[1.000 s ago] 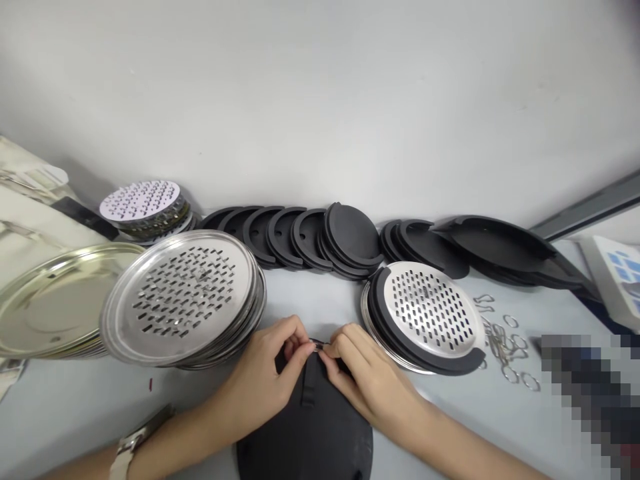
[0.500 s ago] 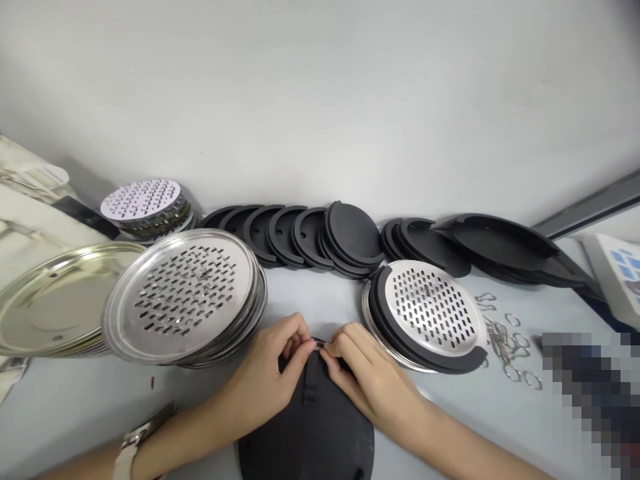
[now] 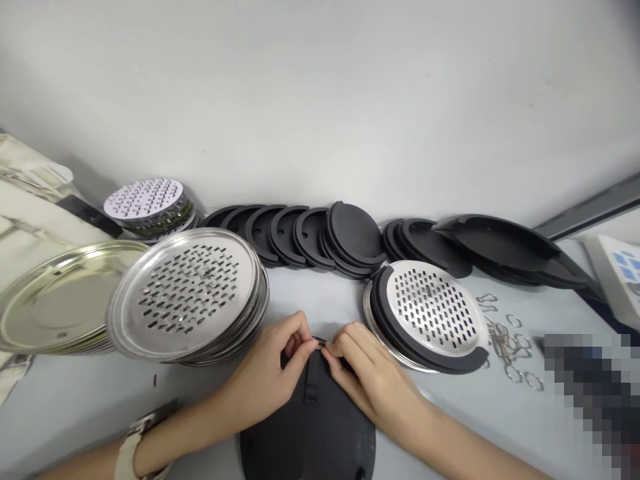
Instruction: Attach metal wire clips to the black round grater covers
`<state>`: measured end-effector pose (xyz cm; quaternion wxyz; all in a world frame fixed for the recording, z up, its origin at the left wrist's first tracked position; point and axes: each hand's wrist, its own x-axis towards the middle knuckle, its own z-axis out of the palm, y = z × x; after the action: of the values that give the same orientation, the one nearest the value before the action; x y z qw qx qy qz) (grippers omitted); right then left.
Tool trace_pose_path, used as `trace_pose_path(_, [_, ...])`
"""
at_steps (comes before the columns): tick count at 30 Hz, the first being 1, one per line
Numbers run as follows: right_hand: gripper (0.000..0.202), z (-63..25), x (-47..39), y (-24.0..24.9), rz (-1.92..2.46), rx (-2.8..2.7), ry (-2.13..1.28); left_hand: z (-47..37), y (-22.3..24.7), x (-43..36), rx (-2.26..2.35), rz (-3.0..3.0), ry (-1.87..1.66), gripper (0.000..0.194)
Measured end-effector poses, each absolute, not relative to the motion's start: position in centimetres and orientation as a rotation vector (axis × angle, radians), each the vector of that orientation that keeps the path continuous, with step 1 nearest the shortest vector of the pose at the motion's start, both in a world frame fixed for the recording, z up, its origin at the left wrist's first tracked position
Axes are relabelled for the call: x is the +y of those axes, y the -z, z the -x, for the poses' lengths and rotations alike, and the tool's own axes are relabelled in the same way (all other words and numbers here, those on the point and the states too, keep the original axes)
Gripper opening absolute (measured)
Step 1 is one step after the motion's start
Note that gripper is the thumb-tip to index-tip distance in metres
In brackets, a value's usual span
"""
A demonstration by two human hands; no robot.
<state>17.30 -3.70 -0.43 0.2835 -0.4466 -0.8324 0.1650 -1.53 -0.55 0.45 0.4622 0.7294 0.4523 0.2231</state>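
A round black plastic disc [image 3: 315, 427] with a raised strip near its top lies in front of me, cut off by the bottom of the view. At its far edge my left hand [image 3: 280, 363] and my right hand [image 3: 363, 370] meet, each closed in a pinch. Between the fingertips shows a small shiny metal piece [image 3: 320, 344], mostly covered, so its exact shape is hidden. My right hand is close to a perforated metal grater plate [image 3: 435, 307] seated in a black holder. Left of my left hand stands a stack of larger metal grater plates [image 3: 190, 293].
Gold-toned round trays [image 3: 65, 300] are stacked at far left, with smaller grater discs [image 3: 145, 200] behind. Black crescent-rimmed holders [image 3: 283, 237] line the wall. Larger black pans [image 3: 510, 247] lie at back right, and loose metal rings and clips [image 3: 510, 347] at right.
The view has shifted very slightly. Both hands keep their pinch at the disc's far edge, with hardly any movement.
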Motion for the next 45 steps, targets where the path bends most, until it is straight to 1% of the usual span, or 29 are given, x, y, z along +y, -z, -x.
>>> trace_pose_path(10, [0.019, -17.24, -3.71, 0.46, 1.183, -2.234, -0.424, 1.54, -0.45, -0.67, 1.113, -1.789, -0.550, 0.020])
trace_pose_path(32, [0.015, -17.34, -3.97, 0.76, 1.237, -2.194, -0.517, 1.68, -0.27, -0.58, 1.117, -1.730, -0.568, 0.018])
trace_pose_path(39, [0.013, -17.39, -3.92, 0.71, 1.235, -2.200, -0.495, 1.70, -0.43, -0.42, 1.108, -1.693, -0.585, 0.022])
trace_pose_path(45, [0.015, -17.41, -3.99, 0.58, 1.231, -2.251, -0.485, 1.66, -0.57, -0.52, 1.115, -1.691, -0.556, 0.023])
